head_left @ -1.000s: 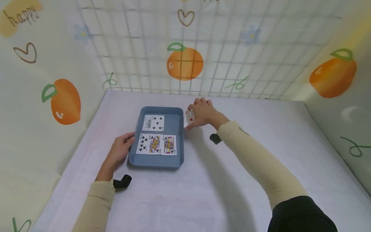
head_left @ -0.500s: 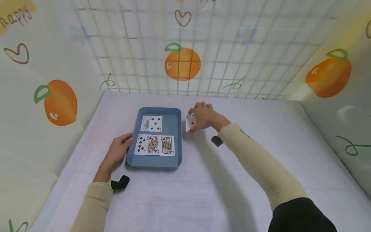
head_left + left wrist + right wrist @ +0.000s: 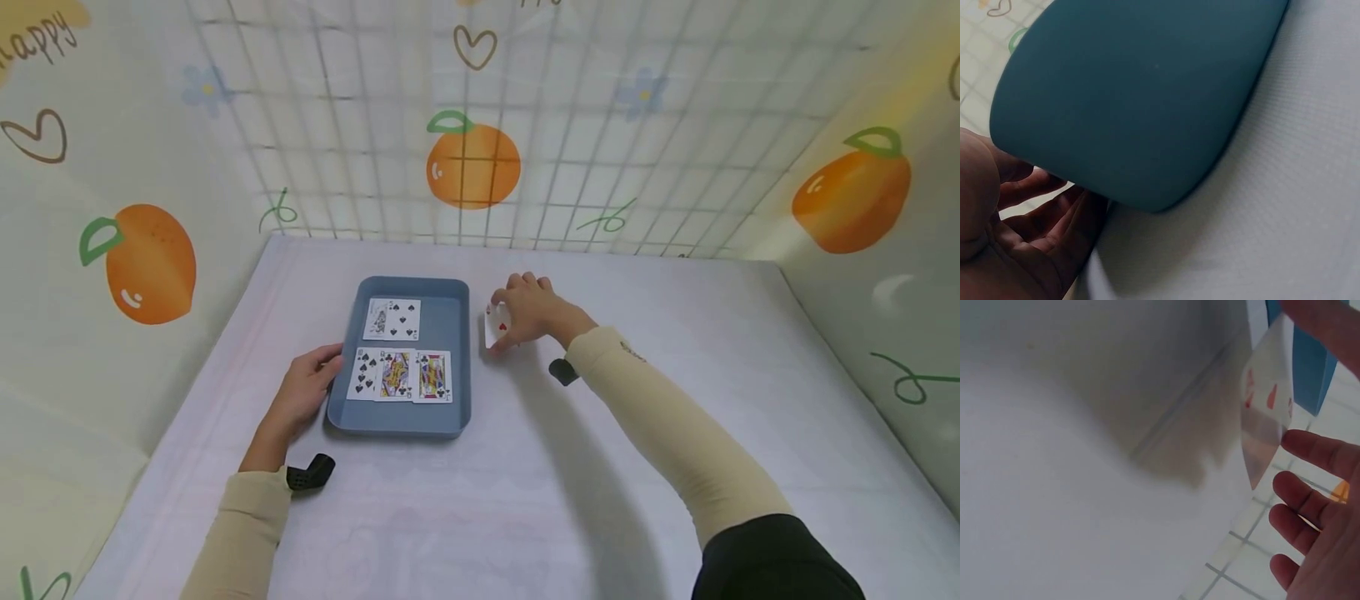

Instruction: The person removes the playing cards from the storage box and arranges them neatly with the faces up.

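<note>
In the head view my right hand (image 3: 531, 312) pinches a playing card (image 3: 496, 326) with red pips, just right of the blue tray (image 3: 398, 419). The right wrist view shows that card (image 3: 1266, 409) bowed between thumb and index fingertip, the other fingers (image 3: 1297, 531) behind it bent and off the card. My left hand (image 3: 303, 385) holds the tray's left edge; in the left wrist view its thumb and bent fingers (image 3: 1041, 219) meet the tray's rim. Inside the tray lie two overlapping black-suit cards (image 3: 392, 320) above a row of a spade card (image 3: 363, 375) and two picture cards (image 3: 432, 377).
A white cloth (image 3: 450, 517) covers the table. Fabric with printed oranges (image 3: 472, 167) and a wire grid (image 3: 570, 167) behind it rises at the back; printed side walls flank the table. Black devices (image 3: 311, 473) are worn at both wrists.
My right hand has drawn back from the tray's right edge, slightly right and toward me, with the card in its pinch. The left hand keeps its place at the tray.
</note>
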Demonstrator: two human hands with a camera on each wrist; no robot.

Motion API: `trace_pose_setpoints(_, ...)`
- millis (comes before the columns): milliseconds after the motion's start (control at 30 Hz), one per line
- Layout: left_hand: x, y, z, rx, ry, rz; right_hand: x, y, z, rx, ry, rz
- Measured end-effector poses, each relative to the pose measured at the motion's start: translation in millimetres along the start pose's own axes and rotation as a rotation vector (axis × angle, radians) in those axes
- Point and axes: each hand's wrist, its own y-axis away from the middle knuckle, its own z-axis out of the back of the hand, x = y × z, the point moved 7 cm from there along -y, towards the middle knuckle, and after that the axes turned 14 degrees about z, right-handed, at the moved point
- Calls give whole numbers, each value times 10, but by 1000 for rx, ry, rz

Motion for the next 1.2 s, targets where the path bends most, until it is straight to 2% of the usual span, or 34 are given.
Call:
trace_pose_setpoints(233,-9,3,1,6,8,3,-49,-15,-115,22,8,1)
trace_pose_setpoints(1200,-17,13,8,15,34,0,-61,-52,-280,56,-52,10)
